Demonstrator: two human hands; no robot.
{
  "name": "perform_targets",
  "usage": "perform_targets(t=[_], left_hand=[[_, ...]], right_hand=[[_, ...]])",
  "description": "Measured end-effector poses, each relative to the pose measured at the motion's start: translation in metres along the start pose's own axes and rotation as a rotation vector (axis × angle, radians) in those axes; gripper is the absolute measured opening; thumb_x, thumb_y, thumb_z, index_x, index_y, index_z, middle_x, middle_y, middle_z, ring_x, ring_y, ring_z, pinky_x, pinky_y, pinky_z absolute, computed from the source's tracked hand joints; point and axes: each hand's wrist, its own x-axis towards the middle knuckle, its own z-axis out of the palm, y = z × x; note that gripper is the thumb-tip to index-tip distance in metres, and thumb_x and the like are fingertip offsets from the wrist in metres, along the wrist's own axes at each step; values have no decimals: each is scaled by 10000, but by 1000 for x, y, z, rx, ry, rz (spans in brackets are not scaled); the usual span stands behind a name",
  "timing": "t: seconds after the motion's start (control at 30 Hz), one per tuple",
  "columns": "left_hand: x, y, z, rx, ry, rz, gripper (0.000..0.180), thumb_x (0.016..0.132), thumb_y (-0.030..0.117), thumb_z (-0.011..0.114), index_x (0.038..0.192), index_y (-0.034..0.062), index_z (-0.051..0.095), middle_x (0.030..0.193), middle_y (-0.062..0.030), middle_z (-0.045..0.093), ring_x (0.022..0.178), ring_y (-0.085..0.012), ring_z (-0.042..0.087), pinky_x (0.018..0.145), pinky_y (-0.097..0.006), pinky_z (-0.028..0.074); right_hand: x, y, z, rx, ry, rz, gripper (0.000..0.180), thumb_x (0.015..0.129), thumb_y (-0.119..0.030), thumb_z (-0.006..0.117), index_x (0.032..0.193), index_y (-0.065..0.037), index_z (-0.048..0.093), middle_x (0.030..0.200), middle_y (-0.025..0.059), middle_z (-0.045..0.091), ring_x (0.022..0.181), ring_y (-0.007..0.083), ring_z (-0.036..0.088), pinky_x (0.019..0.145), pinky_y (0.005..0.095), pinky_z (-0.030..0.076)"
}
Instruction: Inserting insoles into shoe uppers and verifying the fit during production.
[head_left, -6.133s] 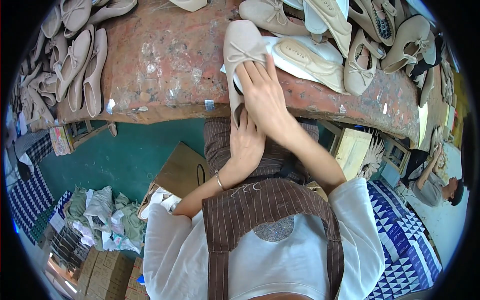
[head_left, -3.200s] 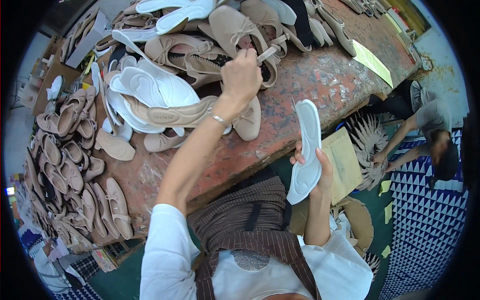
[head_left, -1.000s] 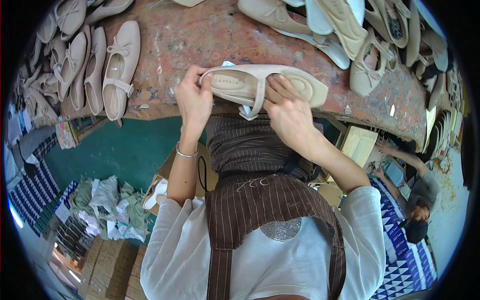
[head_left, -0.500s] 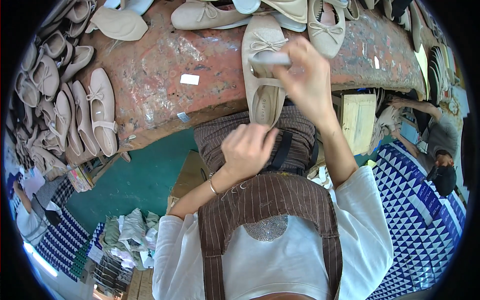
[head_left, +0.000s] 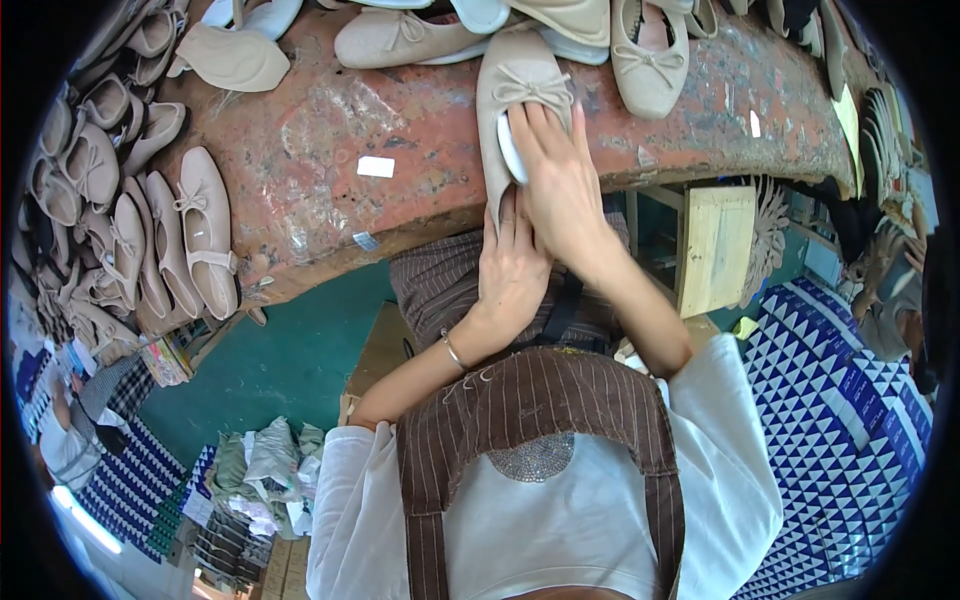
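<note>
1. The right hand (head_left: 560, 185) presses a small white block (head_left: 508, 150) flat against the beige ballet flat (head_left: 515, 110).
2. The left hand (head_left: 512, 270) grips that shoe's heel end, which overhangs the near edge of the worn red workbench (head_left: 330, 160).
3. If the left hand's grip loosens, the overhanging shoe could tip into the lap.
4. More flats (head_left: 190, 240) lie further left on the workbench.

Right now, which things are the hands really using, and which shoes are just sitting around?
In use:
beige ballet shoe with a bow, lying over the bench edge
left hand, holding its heel end
right hand, pressing a small white object on it

Just lying about:
row of beige strap shoes
loose beige insole
worn reddish workbench
</note>
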Motion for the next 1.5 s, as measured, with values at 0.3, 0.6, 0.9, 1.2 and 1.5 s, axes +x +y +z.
perform_targets(t=[0.3, 0.6, 0.9, 1.2, 1.5], left_hand=[[5, 3, 0, 83, 11, 2, 504, 813, 168, 657, 1261, -54, 597, 1265, -274, 562, 1273, -453, 486, 1067, -540, 415], [6, 3, -4, 91, 100, -4, 388, 781, 155, 686, 1127, -21, 670, 1161, -247, 618, 1005, -386, 629, 905, -447, 531], [17, 2, -6, 65, 148, 33, 429, 744, 112, 712, 1105, -92, 604, 1189, -263, 603, 1137, -379, 603, 775, -372, 572], [-46, -83, -105, -907, 60, -317, 305, 844, 146, 663, 1063, -66, 684, 1117, -191, 692, 1164, -320, 625, 1006, -379, 475], [-77, -232, -244, 292, 849, -597, 387, 990, 130, 586, 1336, -39, 553, 1368, -141, 562, 1249, -228, 517, 1056, -362, 400]], right_hand=[[20, 2, 7, -90, -310, 147, 476, 793, -50, 550, 1252, 76, 556, 1127, 249, 605, 1128, 376, 584, 1163, 537, 255], [34, 3, 17, -258, -252, 96, 103, 819, -17, 502, 907, 17, 543, 989, 211, 610, 1023, 340, 617, 1145, 560, 257], [41, 11, 21, -337, -186, 39, 157, 830, -51, 498, 726, -10, 609, 730, 145, 641, 717, 298, 663, 1167, 630, 113], [48, 18, -64, 299, 226, 78, 302, 773, 67, 665, 1046, -45, 725, 1026, 164, 711, 1153, 325, 623, 1057, 418, 447], [104, 48, -52, 224, 262, -151, 514, 645, 5, 717, 1141, -70, 606, 995, 121, 543, 1004, 316, 571, 986, 444, 432]])
